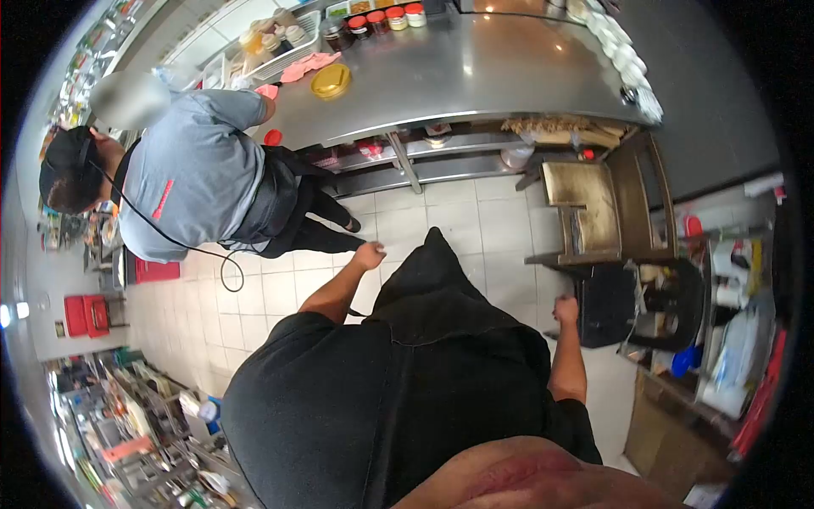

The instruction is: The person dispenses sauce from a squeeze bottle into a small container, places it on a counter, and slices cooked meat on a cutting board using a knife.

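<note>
My left hand (370,254) hangs beside the dark apron (432,284), over the tiled floor. Its fingers are curled, with nothing visible in them. On the other side of my body, my right hand (565,310) is also closed and appears to hold nothing. It is nearest to a black chair (606,305). A co-worker (199,170) in a grey shirt, black cap and black apron stands at the steel counter (407,81). One of the co-worker's hands touches something pink at the counter's edge.
Jars with red lids (377,21), a yellow lid (331,81) and a pink cloth (309,66) lie on the counter. A wooden chair (585,199) stands at its right end. Loaded shelves (729,339) are at the right, a red chair (85,314) far left.
</note>
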`<act>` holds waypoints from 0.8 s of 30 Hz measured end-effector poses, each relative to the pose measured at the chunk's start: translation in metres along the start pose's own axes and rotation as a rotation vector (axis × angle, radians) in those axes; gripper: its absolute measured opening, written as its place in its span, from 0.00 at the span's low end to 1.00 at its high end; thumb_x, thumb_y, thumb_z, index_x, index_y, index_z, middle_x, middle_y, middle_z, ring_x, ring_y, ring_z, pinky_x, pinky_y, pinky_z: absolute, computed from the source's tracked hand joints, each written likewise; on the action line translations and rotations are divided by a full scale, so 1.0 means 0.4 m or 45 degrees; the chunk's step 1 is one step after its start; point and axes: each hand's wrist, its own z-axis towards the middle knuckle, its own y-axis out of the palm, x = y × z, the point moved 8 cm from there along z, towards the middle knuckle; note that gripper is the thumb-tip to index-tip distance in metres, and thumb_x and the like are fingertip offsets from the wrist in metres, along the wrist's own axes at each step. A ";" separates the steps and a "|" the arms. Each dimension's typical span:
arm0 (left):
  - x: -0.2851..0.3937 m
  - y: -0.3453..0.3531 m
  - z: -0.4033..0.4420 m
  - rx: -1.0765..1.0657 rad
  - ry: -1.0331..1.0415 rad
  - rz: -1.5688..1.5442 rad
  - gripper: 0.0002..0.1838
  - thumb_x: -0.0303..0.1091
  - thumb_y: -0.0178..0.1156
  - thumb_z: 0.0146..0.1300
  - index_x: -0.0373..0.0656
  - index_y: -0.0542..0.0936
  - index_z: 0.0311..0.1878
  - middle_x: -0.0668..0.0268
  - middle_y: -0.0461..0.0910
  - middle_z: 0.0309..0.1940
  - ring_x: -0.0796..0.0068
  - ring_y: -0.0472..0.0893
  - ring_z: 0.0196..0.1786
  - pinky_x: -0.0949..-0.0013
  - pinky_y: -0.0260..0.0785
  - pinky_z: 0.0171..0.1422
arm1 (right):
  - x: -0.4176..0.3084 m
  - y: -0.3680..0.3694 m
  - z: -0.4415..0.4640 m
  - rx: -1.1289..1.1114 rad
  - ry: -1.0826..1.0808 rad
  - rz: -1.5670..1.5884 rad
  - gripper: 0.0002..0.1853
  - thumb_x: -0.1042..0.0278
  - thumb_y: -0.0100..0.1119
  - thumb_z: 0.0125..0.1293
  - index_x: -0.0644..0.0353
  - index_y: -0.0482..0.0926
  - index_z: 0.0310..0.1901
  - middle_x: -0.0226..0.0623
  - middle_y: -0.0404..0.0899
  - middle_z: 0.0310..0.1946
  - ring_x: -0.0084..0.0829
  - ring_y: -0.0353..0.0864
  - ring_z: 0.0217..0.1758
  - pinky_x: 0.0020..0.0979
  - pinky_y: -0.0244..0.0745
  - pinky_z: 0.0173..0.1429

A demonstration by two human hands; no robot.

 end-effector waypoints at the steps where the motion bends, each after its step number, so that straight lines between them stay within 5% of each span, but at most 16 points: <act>1: -0.065 0.047 0.009 -0.036 -0.039 -0.082 0.24 0.47 0.68 0.59 0.40 0.86 0.54 0.46 0.87 0.48 0.46 0.86 0.54 0.52 0.78 0.62 | -0.093 -0.067 0.081 0.169 -0.184 -0.140 0.17 0.63 0.58 0.66 0.65 0.86 0.50 0.50 0.86 0.29 0.39 0.88 0.27 0.40 0.84 0.36; 3: -0.118 0.099 -0.007 -0.141 -0.218 -0.042 0.26 0.50 0.69 0.61 0.43 0.86 0.57 0.49 0.87 0.51 0.47 0.85 0.57 0.54 0.77 0.65 | -0.336 -0.181 0.144 0.373 -0.373 -0.362 0.21 0.58 0.59 0.68 0.65 0.85 0.54 0.55 0.88 0.38 0.46 0.90 0.43 0.43 0.83 0.52; 5: -0.142 0.126 -0.010 -0.315 -0.394 -0.012 0.26 0.51 0.68 0.62 0.44 0.86 0.58 0.51 0.85 0.59 0.51 0.81 0.65 0.56 0.73 0.72 | -0.539 -0.217 0.212 0.364 -0.414 -0.339 0.21 0.59 0.61 0.67 0.65 0.84 0.56 0.56 0.88 0.42 0.48 0.90 0.48 0.43 0.82 0.54; 9: -0.173 0.144 0.132 -0.359 -0.287 0.159 0.27 0.53 0.71 0.60 0.46 0.87 0.57 0.52 0.87 0.55 0.49 0.84 0.61 0.54 0.75 0.69 | -0.823 -0.162 0.270 0.327 -0.612 -0.213 0.21 0.61 0.64 0.67 0.66 0.84 0.56 0.54 0.89 0.41 0.44 0.90 0.45 0.40 0.81 0.53; 12: -0.123 0.041 0.278 -0.106 -0.374 -0.150 0.28 0.53 0.70 0.61 0.44 0.86 0.58 0.50 0.87 0.53 0.47 0.86 0.55 0.53 0.76 0.66 | -1.002 -0.132 0.319 0.209 -0.679 0.001 0.22 0.60 0.65 0.70 0.69 0.83 0.57 0.49 0.90 0.40 0.37 0.89 0.43 0.36 0.81 0.50; 15: -0.055 -0.043 0.472 -0.035 -0.301 -0.092 0.27 0.51 0.68 0.62 0.45 0.85 0.59 0.47 0.86 0.55 0.47 0.84 0.61 0.54 0.75 0.68 | -1.175 -0.210 0.354 0.207 -0.711 -0.002 0.21 0.61 0.64 0.72 0.71 0.82 0.58 0.46 0.90 0.41 0.34 0.89 0.43 0.34 0.81 0.50; 17: 0.039 -0.154 0.536 0.136 -0.275 -0.248 0.26 0.46 0.69 0.62 0.39 0.85 0.58 0.46 0.88 0.45 0.46 0.87 0.51 0.55 0.79 0.59 | -1.322 -0.289 0.349 0.347 -0.994 0.176 0.20 0.63 0.64 0.73 0.70 0.82 0.58 0.43 0.89 0.41 0.29 0.86 0.42 0.32 0.80 0.48; 18: 0.056 -0.160 0.586 0.226 -0.110 -0.420 0.24 0.44 0.69 0.62 0.37 0.84 0.57 0.45 0.88 0.41 0.48 0.88 0.46 0.56 0.80 0.54 | -1.348 -0.314 0.417 0.320 -0.963 0.233 0.23 0.60 0.65 0.71 0.67 0.82 0.61 0.50 0.89 0.47 0.36 0.89 0.49 0.35 0.81 0.55; 22: 0.149 -0.196 0.686 0.308 0.016 -0.318 0.18 0.36 0.66 0.66 0.37 0.83 0.56 0.50 0.88 0.45 0.60 0.87 0.50 0.62 0.78 0.57 | -1.590 -0.475 0.512 0.443 -0.888 0.176 0.22 0.54 0.65 0.69 0.61 0.84 0.57 0.47 0.88 0.40 0.43 0.88 0.43 0.40 0.81 0.50; 24: 0.189 -0.207 0.657 0.301 -0.174 -0.570 0.20 0.37 0.69 0.65 0.37 0.84 0.57 0.50 0.88 0.44 0.62 0.88 0.48 0.63 0.78 0.56 | -1.687 -0.542 0.611 0.533 -1.015 0.247 0.22 0.54 0.65 0.69 0.62 0.84 0.58 0.50 0.87 0.44 0.46 0.88 0.46 0.43 0.81 0.53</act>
